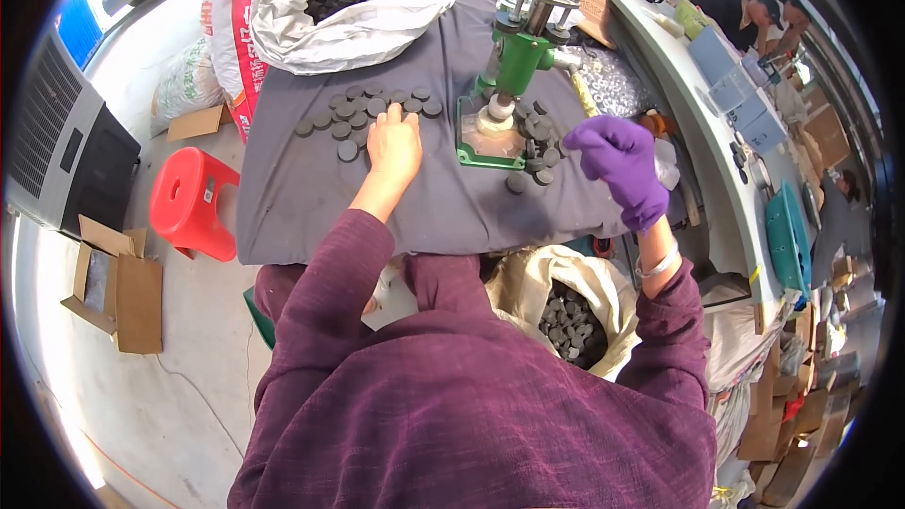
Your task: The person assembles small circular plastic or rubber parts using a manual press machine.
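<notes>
My bare left hand (394, 145) reaches over the table with its fingers stretched forward and slightly bent. Its fingertips are at the near side of a loose group of dark grey round discs (345, 111). A green hand press (517, 64) with a pale round plunger stands to the right of them. More grey discs (540, 137) lie heaped along the right side of its base. My right hand (622, 168), in a purple glove, is closed at the end of the yellowish press lever (581, 90). The glove hides most of the grip.
A white sack (405, 0) of dark pieces stands at the table's far left. Below the near edge, a cream sack (617, 297) holds many grey discs. A red stool (189, 198) and cardboard box (139, 306) are left. People work beyond the long bench (693, 85).
</notes>
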Demonstrator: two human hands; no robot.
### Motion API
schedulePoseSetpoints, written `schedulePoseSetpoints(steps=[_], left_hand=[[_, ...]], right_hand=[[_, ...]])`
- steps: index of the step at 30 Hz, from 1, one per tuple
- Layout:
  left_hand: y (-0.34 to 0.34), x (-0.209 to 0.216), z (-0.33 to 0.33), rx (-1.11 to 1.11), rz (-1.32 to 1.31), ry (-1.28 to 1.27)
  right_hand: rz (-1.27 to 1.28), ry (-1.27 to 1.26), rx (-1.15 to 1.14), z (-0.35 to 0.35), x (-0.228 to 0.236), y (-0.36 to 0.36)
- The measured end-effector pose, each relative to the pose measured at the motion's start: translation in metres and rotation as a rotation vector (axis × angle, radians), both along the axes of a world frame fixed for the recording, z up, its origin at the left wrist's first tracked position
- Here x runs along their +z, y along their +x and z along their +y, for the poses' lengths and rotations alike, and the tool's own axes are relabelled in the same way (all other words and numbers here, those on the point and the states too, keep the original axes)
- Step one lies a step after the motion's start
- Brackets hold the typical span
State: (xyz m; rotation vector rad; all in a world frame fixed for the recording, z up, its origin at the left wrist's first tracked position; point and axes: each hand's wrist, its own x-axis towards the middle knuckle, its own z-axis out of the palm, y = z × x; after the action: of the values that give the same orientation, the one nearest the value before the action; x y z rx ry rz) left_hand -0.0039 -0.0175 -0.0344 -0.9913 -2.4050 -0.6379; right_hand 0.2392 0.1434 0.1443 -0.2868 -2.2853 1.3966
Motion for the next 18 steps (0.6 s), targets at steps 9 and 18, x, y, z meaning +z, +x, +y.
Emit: schedulePoseSetpoints(steps=[9, 18], left_hand=[[0.005, 0.005, -0.006, -0.096, -0.164, 0.303], [0.042, 0.027, 0.060, -0.361, -0.576, 0.507]], right_hand=[[0.132, -0.088, 0.078, 0.023, 0.073, -0.032], [0.235, -0.232, 0.058, 0.022, 0.079, -0.039]])
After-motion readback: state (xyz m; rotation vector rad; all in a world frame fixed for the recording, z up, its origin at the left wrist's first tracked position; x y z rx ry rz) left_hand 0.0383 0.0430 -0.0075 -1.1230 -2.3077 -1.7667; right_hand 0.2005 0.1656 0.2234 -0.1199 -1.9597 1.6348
